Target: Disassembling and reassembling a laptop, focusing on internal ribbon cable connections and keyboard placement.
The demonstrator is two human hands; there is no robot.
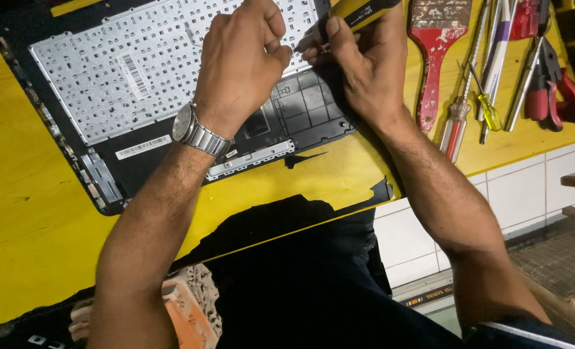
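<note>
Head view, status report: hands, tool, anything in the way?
Right hand grips yellow-handled screwdriver. Left hand fisted over grey keyboard backplate. Red paintbrush lies apart.

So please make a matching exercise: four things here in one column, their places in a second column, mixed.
1. wristwatch
2. yellow tool
3. paintbrush
4. keyboard panel

a. flat on the yellow table, under both hands
b. on the left wrist
c. in the right hand
d. lying right of the right hand

Pairs: 1-b, 2-c, 3-d, 4-a
</note>
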